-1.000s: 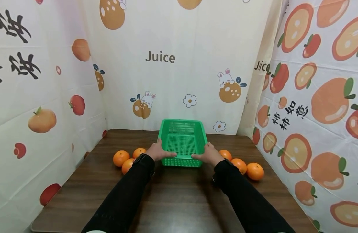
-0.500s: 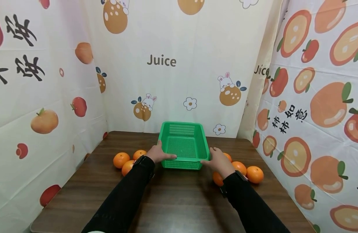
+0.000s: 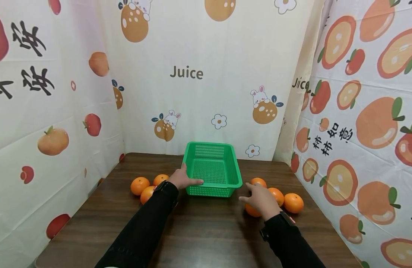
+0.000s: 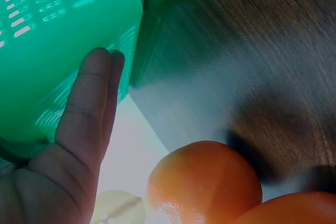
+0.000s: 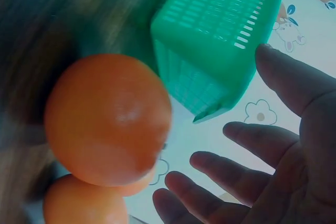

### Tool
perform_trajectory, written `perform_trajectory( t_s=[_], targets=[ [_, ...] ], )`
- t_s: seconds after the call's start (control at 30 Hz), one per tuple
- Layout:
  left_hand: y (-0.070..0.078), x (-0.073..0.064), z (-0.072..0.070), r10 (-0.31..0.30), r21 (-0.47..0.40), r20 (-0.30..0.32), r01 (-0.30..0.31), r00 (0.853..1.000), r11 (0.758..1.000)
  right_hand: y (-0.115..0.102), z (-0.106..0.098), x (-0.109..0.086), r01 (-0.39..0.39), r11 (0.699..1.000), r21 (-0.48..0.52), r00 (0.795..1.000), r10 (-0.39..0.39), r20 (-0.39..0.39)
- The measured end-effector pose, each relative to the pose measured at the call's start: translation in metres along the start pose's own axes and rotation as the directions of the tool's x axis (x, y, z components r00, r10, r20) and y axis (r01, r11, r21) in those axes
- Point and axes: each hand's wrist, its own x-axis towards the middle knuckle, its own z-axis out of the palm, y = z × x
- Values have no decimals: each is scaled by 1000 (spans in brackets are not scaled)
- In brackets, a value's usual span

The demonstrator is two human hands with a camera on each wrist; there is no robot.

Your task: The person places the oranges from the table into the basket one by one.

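A green plastic basket (image 3: 209, 191) with slotted walls stands at the back middle of the table, nothing in it. My left hand (image 3: 183, 178) touches its left front corner. The straight fingers (image 4: 86, 93) lie along the basket's side, and in the head view the thumb points along the front rim. My right hand (image 3: 262, 201) is apart from the basket, to its right, with fingers spread. It is over or beside several oranges; one orange (image 3: 252, 210) is partly hidden under it. In the right wrist view a large orange (image 5: 107, 119) faces the palm, with a gap between them.
Left of the basket lie several oranges (image 3: 140, 185), one partly behind the left wrist. An orange (image 3: 293, 203) is the outermost of the right group. The brown wooden table (image 3: 199, 234) meets fruit-printed curtains (image 3: 209, 93) at the back and sides.
My right hand has let go of the basket's right front corner and moved right and toward me, to the right-hand oranges. The left hand stays at the basket. The head view has tilted slightly upward.
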Motion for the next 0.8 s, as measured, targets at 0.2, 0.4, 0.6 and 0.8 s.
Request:
perform_trajectory(
  t_s=[0.2,0.4,0.6,0.8],
  targets=[
    [0,-2,0,-3,-2,-7,3,1000,1000,7,10,1,-20,1000,-23,1000,20,3],
    [0,-5,-1,2,-20,5,-2,1000,1000,14,20,0,-33,999,-27,999,33,-9],
    [-2,-1,-1,0,-18,11,0,1000,1000,20,31,-2,5,998,-59,998,-9,-64],
    [-2,-1,-1,2,15,14,-2,1000,1000,27,48,-1,-8,999,-52,999,6,-37]
  ],
)
